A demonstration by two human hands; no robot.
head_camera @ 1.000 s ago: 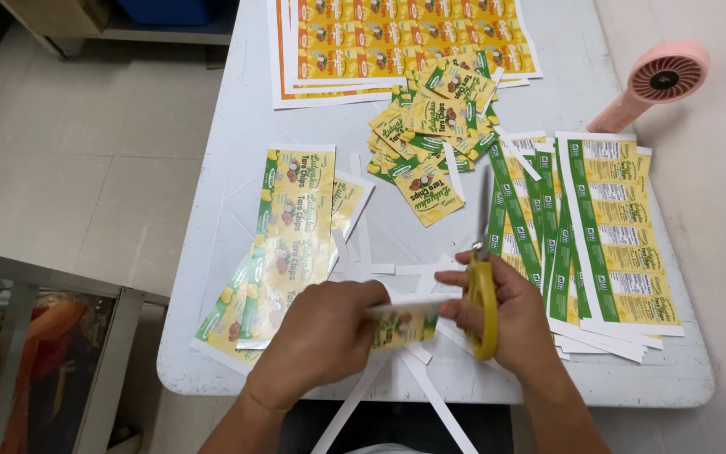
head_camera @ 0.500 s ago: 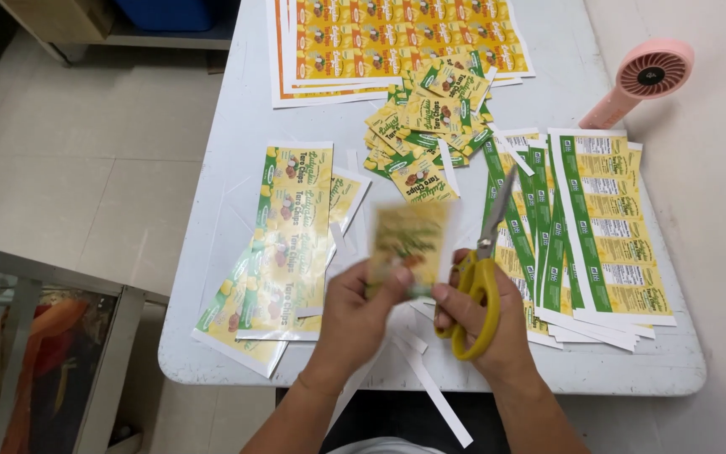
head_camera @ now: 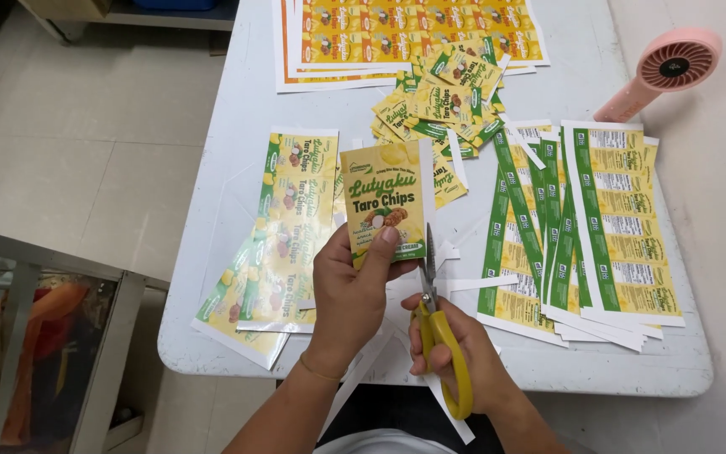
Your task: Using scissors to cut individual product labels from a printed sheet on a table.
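My left hand (head_camera: 353, 290) holds a yellow and green printed label (head_camera: 384, 200) upright by its lower edge, a white margin still running down its right side. My right hand (head_camera: 455, 361) grips yellow-handled scissors (head_camera: 439, 324), whose blades point up along that white margin at the label's lower right corner. Both hands hover over the near edge of the white table (head_camera: 237, 151).
Strips of uncut labels (head_camera: 283, 244) lie to the left. Green and yellow back-label strips (head_camera: 598, 227) lie to the right. A heap of cut labels (head_camera: 443, 92) and large printed sheets (head_camera: 397, 29) sit further back. A pink hand fan (head_camera: 661, 71) rests at the right. White paper offcuts lie near the front edge.
My left hand has raised the label and turned it upright to face me. The scissors have swung from lying across the table to pointing up at the label's right edge.
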